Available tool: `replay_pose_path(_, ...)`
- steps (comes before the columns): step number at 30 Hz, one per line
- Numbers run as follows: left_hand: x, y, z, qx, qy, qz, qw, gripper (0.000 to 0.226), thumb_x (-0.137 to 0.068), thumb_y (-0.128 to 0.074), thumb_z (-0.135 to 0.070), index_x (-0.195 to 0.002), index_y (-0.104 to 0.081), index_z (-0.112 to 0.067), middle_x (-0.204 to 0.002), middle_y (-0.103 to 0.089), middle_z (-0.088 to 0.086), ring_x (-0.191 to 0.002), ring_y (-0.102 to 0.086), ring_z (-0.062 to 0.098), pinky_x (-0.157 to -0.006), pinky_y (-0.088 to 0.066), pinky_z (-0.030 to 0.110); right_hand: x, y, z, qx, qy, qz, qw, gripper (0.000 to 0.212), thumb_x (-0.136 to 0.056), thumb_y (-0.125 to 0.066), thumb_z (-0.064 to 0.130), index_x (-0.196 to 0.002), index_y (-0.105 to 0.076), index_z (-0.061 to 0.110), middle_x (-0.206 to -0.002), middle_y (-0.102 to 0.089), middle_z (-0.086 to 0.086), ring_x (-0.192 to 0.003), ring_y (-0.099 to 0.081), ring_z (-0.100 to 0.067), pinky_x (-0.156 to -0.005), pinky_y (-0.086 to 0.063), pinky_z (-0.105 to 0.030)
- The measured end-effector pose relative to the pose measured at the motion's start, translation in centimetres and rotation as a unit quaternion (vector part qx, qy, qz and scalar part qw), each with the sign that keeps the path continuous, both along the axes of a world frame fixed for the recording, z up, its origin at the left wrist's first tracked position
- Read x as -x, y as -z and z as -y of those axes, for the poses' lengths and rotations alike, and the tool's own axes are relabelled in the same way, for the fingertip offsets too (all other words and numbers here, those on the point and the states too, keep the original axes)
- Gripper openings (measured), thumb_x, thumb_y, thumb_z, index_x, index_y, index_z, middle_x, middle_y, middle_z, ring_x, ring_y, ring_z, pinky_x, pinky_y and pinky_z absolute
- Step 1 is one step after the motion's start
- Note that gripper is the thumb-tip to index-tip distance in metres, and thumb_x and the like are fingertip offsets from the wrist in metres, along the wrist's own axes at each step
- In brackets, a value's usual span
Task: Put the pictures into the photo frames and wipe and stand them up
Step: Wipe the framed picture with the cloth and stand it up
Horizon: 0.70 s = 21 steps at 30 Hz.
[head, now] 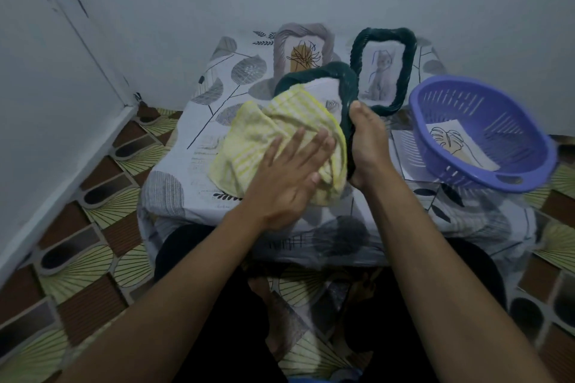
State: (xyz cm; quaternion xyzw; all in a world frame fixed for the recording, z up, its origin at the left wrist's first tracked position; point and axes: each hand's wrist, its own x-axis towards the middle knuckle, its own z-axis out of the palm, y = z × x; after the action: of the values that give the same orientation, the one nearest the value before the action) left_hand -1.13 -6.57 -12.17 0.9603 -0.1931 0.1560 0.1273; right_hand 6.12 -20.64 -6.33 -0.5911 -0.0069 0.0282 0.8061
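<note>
I am gripping frame (345,84) by its right edge with right hand (364,146), fingers curled, over table (186,165). Left hand (289,177), fingers flat, pressing cloth (264,140) onto frame face, just left of right hand.

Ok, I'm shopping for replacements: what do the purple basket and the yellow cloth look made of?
The purple basket looks like moulded plastic: smooth, glossy, slotted walls. The yellow cloth looks woven, probably cotton: matte, creasing under the left hand.
</note>
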Motion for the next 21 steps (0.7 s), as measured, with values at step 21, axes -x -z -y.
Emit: replay_pose_path(21, -1.0, -0.6, -0.5, 0.058, -0.079, -0.014, 0.995, 0.062, -0.100, -0.014, -0.035, -0.155, 0.012, -0.022, -0.161, 0.017, -0.012, -0.152, 0.014, 0.019, -0.122, -0.002, 0.055, 0.3, -0.8, 0.3, -0.039, 0.000, 0.001, 0.999, 0.024, -0.105, -0.044, 0.016, -0.094, -0.064, 0.008, -0.090, -0.066, -0.015, -0.086, -0.061, -0.025, -0.083, -0.050, -0.039)
